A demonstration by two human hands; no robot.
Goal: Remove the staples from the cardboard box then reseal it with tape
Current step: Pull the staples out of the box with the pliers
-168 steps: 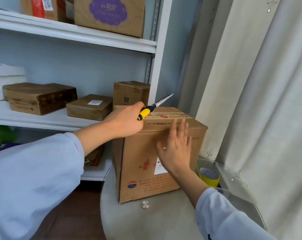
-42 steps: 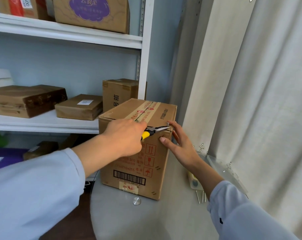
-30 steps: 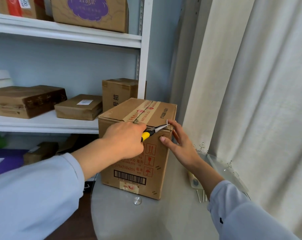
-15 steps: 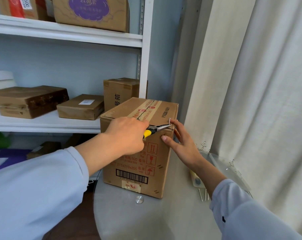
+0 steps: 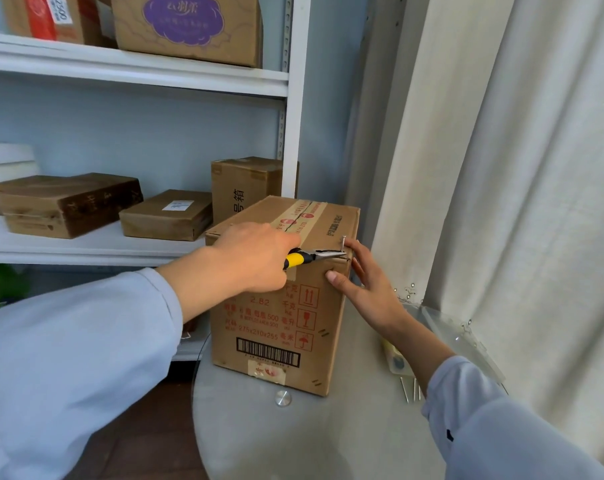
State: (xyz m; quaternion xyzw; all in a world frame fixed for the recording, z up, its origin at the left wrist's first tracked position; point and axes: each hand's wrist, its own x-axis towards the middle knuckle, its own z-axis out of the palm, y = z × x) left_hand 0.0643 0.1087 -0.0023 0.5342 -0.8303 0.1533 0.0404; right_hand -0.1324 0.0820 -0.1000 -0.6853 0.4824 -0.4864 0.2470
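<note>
A brown cardboard box (image 5: 276,327) with red print and a barcode stands upright on a round glass table (image 5: 293,438). My left hand (image 5: 255,258) grips yellow-handled needle-nose pliers (image 5: 311,256). Their jaws pinch a metal staple (image 5: 343,244) that sticks up at the box's near right top corner. My right hand (image 5: 366,282) presses against that corner, thumb on the front face and fingers on the right side. A strip of printed tape (image 5: 304,213) runs across the box top. A yellow roll of tape (image 5: 394,355) lies partly hidden behind my right forearm.
Loose pulled staples (image 5: 411,389) lie on the glass beside my right sleeve. White shelving (image 5: 120,244) behind the box carries several brown parcels. A pale curtain (image 5: 501,168) hangs close on the right. A clear plastic piece (image 5: 467,341) lies at the table's right edge.
Since the earliest frame the box has been turned so its barcode face is toward me. In the last second the staple has risen a little out of the corner in the pliers' jaws.
</note>
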